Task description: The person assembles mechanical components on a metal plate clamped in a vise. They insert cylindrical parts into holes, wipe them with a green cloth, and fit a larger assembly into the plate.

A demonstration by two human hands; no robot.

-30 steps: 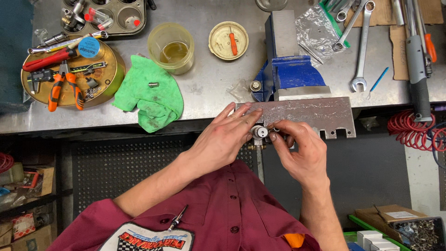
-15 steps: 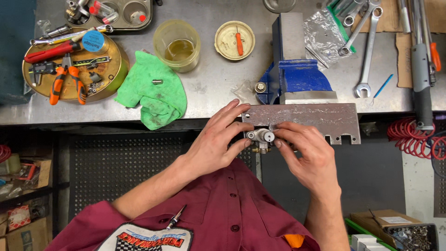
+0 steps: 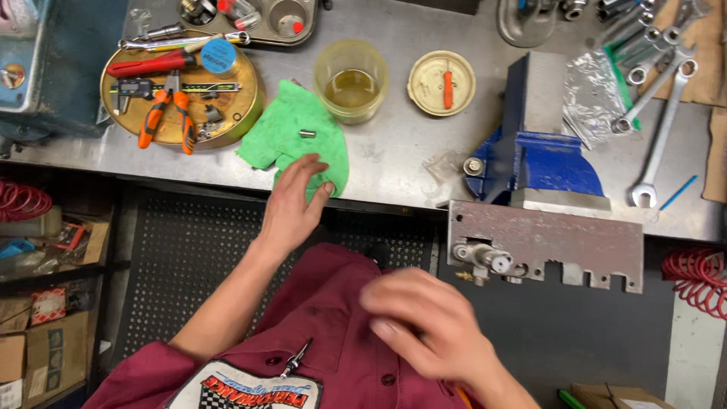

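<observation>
My left hand (image 3: 294, 203) reaches over the bench edge with its fingers spread, thumb and fingertips at the lower edge of a green cloth (image 3: 288, 140). A small metal pin (image 3: 307, 134) lies on that cloth. My right hand (image 3: 422, 326) is blurred, low in front of my dark red shirt, away from the bench; whether it holds anything is unclear. A grey metal plate (image 3: 560, 241) is clamped in a blue vise (image 3: 534, 155), with a short silver cylindrical fitting (image 3: 485, 257) sticking out at its left end.
A yellowish cup of amber liquid (image 3: 351, 79) and a round lid (image 3: 441, 83) stand behind the cloth. A round tin tray (image 3: 227, 113) holds orange pliers and a caliper. Several wrenches (image 3: 659, 98) lie at right. Red coiled hoses (image 3: 697, 282) hang at both sides.
Both hands have left the fitting on the plate. My left hand moved left and up to the green cloth; my right hand dropped back toward my chest.
</observation>
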